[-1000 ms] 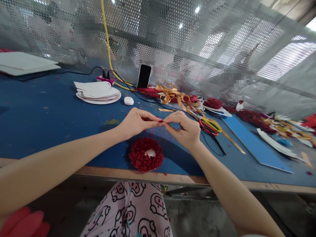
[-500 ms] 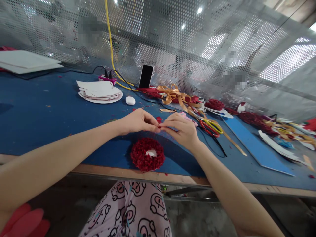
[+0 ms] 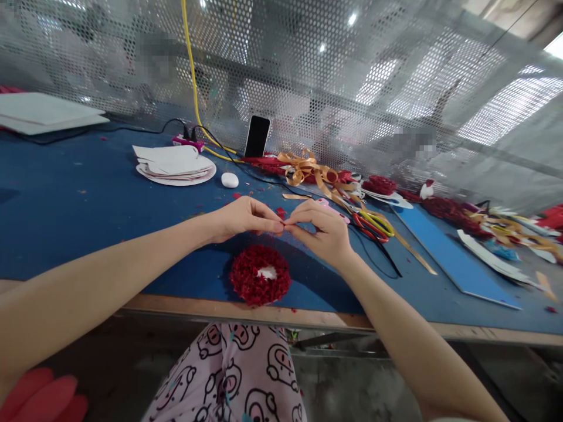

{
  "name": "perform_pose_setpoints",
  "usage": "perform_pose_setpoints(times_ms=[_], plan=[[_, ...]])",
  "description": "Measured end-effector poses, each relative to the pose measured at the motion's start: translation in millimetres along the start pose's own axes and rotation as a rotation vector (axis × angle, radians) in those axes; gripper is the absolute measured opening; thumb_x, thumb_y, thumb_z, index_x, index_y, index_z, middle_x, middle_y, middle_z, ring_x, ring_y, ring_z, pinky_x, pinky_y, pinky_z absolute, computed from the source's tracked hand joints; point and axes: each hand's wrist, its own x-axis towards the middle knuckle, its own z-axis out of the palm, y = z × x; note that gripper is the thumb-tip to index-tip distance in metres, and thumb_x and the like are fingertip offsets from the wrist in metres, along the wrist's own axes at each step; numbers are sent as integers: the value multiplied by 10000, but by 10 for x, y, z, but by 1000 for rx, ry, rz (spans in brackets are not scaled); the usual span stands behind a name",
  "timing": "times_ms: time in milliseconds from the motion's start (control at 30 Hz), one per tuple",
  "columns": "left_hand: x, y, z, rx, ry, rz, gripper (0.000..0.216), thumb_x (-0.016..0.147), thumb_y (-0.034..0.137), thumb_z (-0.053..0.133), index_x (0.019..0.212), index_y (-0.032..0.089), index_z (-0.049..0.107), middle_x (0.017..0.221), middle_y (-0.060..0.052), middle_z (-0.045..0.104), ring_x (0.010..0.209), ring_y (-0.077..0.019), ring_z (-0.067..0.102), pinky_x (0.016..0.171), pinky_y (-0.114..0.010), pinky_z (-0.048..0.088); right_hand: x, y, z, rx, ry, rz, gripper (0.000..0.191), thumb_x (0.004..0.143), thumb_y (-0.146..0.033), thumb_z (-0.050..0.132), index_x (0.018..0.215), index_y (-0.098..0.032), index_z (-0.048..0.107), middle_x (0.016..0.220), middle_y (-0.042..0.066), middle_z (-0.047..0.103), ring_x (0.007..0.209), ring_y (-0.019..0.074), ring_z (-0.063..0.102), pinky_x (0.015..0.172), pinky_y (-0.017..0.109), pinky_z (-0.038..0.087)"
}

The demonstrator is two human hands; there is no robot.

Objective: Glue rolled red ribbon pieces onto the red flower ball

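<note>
Over the blue table, my left hand [image 3: 246,220] and my right hand [image 3: 321,230] meet fingertip to fingertip. Both pinch a small red piece [image 3: 284,224], mostly hidden by the fingers; whether it is paper or cloth I cannot tell. Just below them, near the table's front edge, lies a round dark red ruffled rosette [image 3: 253,287] with a white patch in its middle. Red scraps [image 3: 280,213] are scattered behind the fingers. A pink object [image 3: 332,208] sits partly hidden behind my right hand.
Scissors with red and yellow handles [image 3: 373,225] lie right of my hands, beside gold ribbon [image 3: 308,167]. A phone [image 3: 257,136] leans upright at the back. White card pieces [image 3: 176,164], a white case [image 3: 229,180] and a blue board [image 3: 453,252] rest on the table.
The view has shifted slightly. My hands keep the same pinch at nearly the same spot, and the rosette lies where it was.
</note>
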Motion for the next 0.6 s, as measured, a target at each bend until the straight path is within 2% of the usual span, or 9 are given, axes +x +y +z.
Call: perform_pose_setpoints(times_ms=[133, 200, 300, 600], plan=[[-20, 10, -9, 50, -34, -12, 94, 674, 281, 811, 735, 208, 812, 735, -36, 744, 702, -134, 565, 633, -258, 409, 3, 10, -24, -19, -121, 4, 275, 908, -238, 699, 1181, -269, 691, 966, 30, 735, 923, 180, 660, 832, 357, 540], [-25, 8, -17, 68, -55, -16, 69, 681, 265, 788, 721, 212, 808, 727, -29, 744, 702, -135, 576, 641, -257, 412, 3, 9, -32, -18, -202, 3, 307, 936, -233, 659, 1238, -288, 671, 1026, 37, 720, 955, 175, 647, 852, 357, 533], [-25, 7, -22, 87, -59, -29, 73, 673, 276, 787, 701, 209, 797, 707, -19, 736, 662, -127, 562, 629, -253, 405, -2, 1, -34, 13, -237, 25, 234, 951, -230, 634, 1164, -292, 707, 1025, 37, 701, 942, 165, 636, 842, 350, 534], [-36, 38, -8, 78, -69, -25, 129, 685, 321, 811, 724, 199, 793, 719, -20, 728, 678, -126, 568, 668, -264, 419, -16, 27, -9, 143, -118, 120, 74, 877, -270, 735, 943, -239, 744, 915, 33, 723, 886, 173, 658, 815, 361, 541]])
